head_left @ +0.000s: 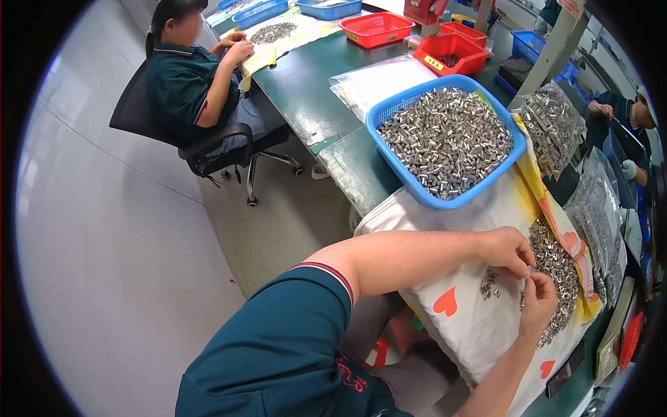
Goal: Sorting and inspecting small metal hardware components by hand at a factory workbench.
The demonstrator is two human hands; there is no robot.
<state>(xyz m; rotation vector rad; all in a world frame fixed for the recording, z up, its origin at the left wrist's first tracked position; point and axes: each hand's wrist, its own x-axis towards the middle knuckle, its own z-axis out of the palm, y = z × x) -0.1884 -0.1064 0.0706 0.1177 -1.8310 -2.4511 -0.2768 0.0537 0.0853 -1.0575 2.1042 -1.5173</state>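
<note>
My left hand (507,250) reaches across the white cloth (389,222) with thumb and fingers pinched together. My right hand (538,304) comes up from below, also closed in a pinch, and its fingertips meet those of the left. Whatever sits between the fingertips is too small to make out. Just beyond the hands spreads a heap of small silver metal cylinders (561,278). A little cluster of metal cylinders (489,285) lies apart on the cloth, left of my right hand.
A blue basket (448,203) full of metal cylinders stands behind my left forearm. Clear bags of metal parts (552,128) and a dark phone (566,368) lie along the right. Farther back are red bins (377,31). A seated co-worker (198,90) handles parts at the far left.
</note>
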